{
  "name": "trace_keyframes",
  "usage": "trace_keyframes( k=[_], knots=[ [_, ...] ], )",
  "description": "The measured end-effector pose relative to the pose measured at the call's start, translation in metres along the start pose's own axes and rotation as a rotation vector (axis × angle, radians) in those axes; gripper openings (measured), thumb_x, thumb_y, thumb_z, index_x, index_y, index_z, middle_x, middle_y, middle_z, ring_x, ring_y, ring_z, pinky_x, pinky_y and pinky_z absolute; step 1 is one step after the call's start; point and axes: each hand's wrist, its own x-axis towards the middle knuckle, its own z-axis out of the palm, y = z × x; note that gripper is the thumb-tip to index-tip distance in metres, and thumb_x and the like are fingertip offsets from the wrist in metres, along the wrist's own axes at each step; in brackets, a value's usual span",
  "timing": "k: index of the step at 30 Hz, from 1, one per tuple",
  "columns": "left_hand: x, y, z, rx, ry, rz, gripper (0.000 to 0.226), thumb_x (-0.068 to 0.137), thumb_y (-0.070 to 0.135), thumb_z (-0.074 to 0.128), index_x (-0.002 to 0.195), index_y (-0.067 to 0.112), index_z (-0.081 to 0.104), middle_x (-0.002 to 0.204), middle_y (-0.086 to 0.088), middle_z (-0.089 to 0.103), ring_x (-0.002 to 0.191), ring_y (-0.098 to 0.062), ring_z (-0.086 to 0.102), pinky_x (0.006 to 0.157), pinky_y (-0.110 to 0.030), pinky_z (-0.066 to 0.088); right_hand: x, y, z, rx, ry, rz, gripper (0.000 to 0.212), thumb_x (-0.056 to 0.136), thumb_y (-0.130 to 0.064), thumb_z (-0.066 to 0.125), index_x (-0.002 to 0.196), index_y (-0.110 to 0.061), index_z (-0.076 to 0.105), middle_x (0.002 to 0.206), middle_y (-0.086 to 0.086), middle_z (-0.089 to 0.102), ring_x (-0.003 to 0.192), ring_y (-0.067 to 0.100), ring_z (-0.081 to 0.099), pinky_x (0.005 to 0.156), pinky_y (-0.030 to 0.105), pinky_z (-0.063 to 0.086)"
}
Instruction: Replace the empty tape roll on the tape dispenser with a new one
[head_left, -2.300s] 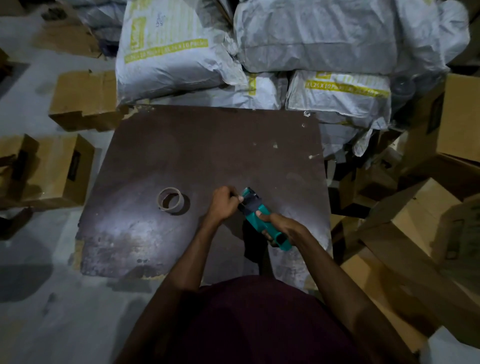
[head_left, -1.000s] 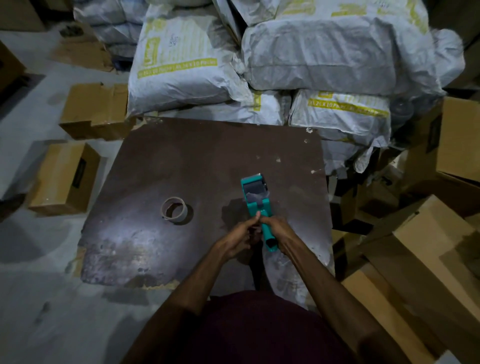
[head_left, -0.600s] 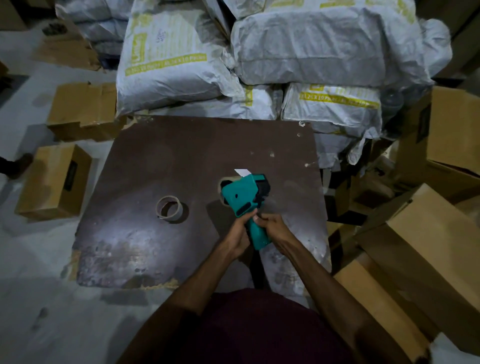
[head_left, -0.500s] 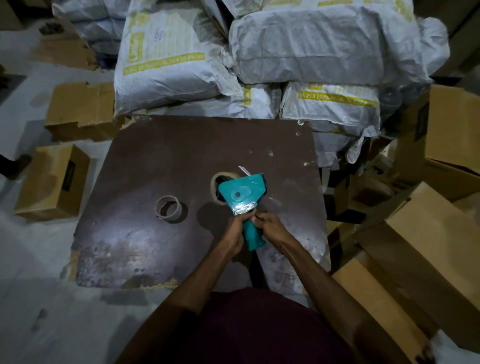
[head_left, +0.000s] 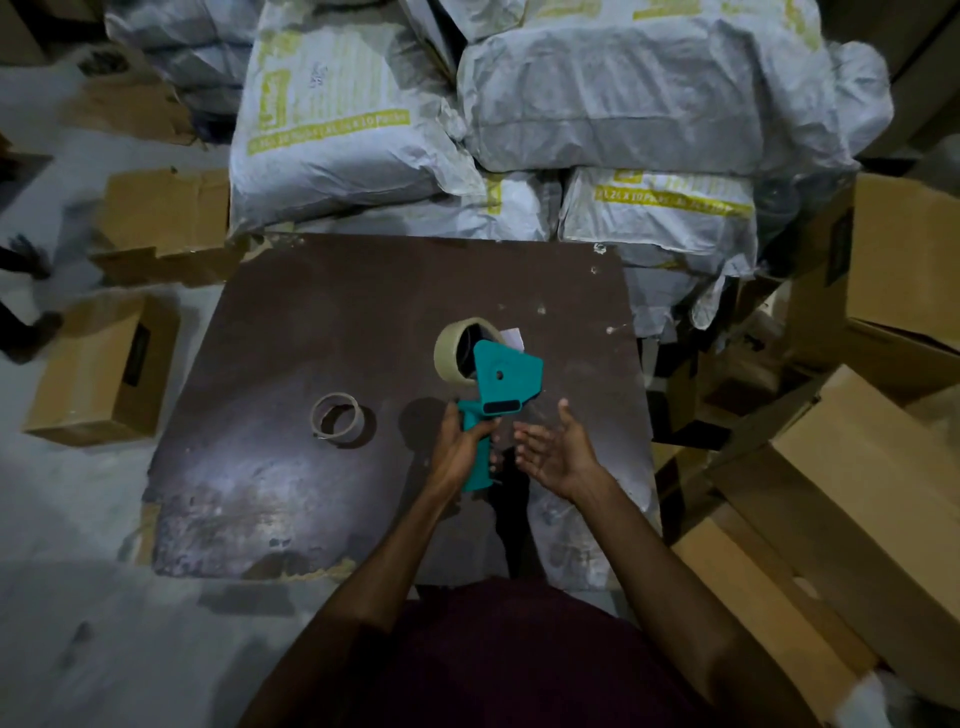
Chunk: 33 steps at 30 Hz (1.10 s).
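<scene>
A teal tape dispenser (head_left: 505, 383) is held upright above the dark brown board (head_left: 363, 322), with a full beige tape roll (head_left: 453, 347) mounted behind its side plate. My left hand (head_left: 460, 451) is shut on the dispenser's handle. My right hand (head_left: 558, 451) is just to the right of the handle, palm up, fingers spread, holding nothing. The empty cardboard tape core (head_left: 336, 419) lies flat on the board to the left of my hands.
Large white sacks (head_left: 597, 104) are stacked behind the board. Cardboard boxes (head_left: 101, 371) stand on the floor at the left, and more boxes (head_left: 857, 493) crowd the right side. A person's foot (head_left: 26, 332) shows at the far left edge.
The dispenser has turned so its side plate faces me and the tape roll shows behind it. My right hand has let go of the handle and opened; my left hand keeps hold.
</scene>
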Motion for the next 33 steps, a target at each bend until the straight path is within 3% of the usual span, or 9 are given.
trace_keyframes(
  k=[2,5,11,14,17,23,27,30,33],
  knots=[
    [-0.004,0.004,0.0,0.056,0.004,0.034,0.026,0.09,0.011,0.068,0.109,0.016,0.052,0.09,-0.009,0.068,0.069,-0.013,0.067,0.061,-0.026,0.055,0.003,-0.005,0.002,0.042,0.02,0.034,0.07,0.093,-0.065,0.045,0.097,0.001,0.069,0.077,0.012,0.065,0.066,0.023,0.057,0.065,0.033,0.049],
    [-0.006,0.001,-0.003,0.129,-0.068,0.07,0.034,0.085,0.01,0.071,0.108,0.026,0.053,0.087,-0.011,0.068,0.067,-0.021,0.066,0.062,-0.036,0.052,0.004,-0.013,0.003,0.036,0.076,0.03,0.03,0.098,-0.026,0.049,0.073,-0.009,0.054,0.061,0.006,0.052,0.049,0.016,0.042,0.05,0.025,0.038],
    [-0.01,-0.003,-0.01,0.257,-0.144,0.115,0.056,0.074,0.009,0.081,0.122,0.017,0.053,0.102,-0.006,0.074,0.085,-0.016,0.075,0.065,-0.028,0.06,0.018,-0.012,-0.022,-0.224,0.185,-0.102,0.025,0.091,0.004,0.033,0.092,-0.001,0.058,0.058,0.009,0.05,0.048,0.016,0.039,0.043,0.026,0.034],
    [-0.009,0.004,-0.003,0.355,-0.204,0.064,0.03,0.076,0.001,0.08,0.094,0.019,0.066,0.077,0.009,0.073,0.071,-0.005,0.069,0.057,-0.018,0.053,0.024,-0.008,-0.04,-0.26,0.257,-0.209,0.024,0.089,0.008,0.039,0.091,0.003,0.063,0.053,0.012,0.058,0.043,0.019,0.044,0.042,0.028,0.039],
    [-0.01,0.006,0.007,0.487,-0.271,-0.012,0.022,0.081,0.006,0.076,0.073,0.022,0.064,0.054,0.01,0.064,0.044,0.003,0.056,0.041,-0.015,0.041,0.023,-0.011,-0.06,-0.297,0.327,-0.262,0.026,0.087,0.01,0.037,0.088,0.006,0.062,0.056,0.014,0.053,0.043,0.02,0.043,0.044,0.03,0.038],
    [0.0,-0.007,0.008,0.746,-0.353,-0.026,0.021,0.069,0.016,0.071,0.088,0.019,0.067,0.077,0.003,0.069,0.067,-0.011,0.062,0.053,-0.024,0.047,0.023,-0.005,-0.103,-0.447,0.578,-0.375,0.013,0.084,-0.005,0.062,0.074,-0.006,0.072,0.058,0.01,0.061,0.047,0.021,0.052,0.043,0.026,0.042],
    [0.008,-0.02,0.008,0.808,-0.384,-0.056,0.026,0.069,0.014,0.066,0.094,0.007,0.068,0.087,-0.011,0.073,0.074,-0.021,0.067,0.062,-0.037,0.053,0.015,-0.005,-0.133,-0.512,0.747,-0.445,0.031,0.082,-0.024,0.075,0.054,-0.012,0.068,0.058,0.012,0.064,0.052,0.025,0.058,0.05,0.032,0.047],
    [0.009,-0.023,0.024,0.881,-0.477,-0.047,0.019,0.078,0.01,0.06,0.092,-0.001,0.066,0.08,-0.01,0.068,0.068,-0.019,0.061,0.058,-0.033,0.048,0.011,0.004,-0.147,-0.652,0.827,-0.48,0.022,0.086,-0.023,0.074,0.074,-0.005,0.079,0.071,0.015,0.072,0.071,0.027,0.069,0.068,0.034,0.054],
    [0.007,-0.019,0.042,0.961,-0.546,-0.023,0.014,0.081,0.018,0.058,0.089,0.009,0.065,0.075,0.0,0.063,0.061,-0.01,0.054,0.055,-0.026,0.043,0.009,0.013,-0.158,-0.697,0.855,-0.455,0.018,0.088,-0.014,0.069,0.097,-0.003,0.08,0.094,0.016,0.077,0.091,0.03,0.071,0.083,0.031,0.054]
  ],
)
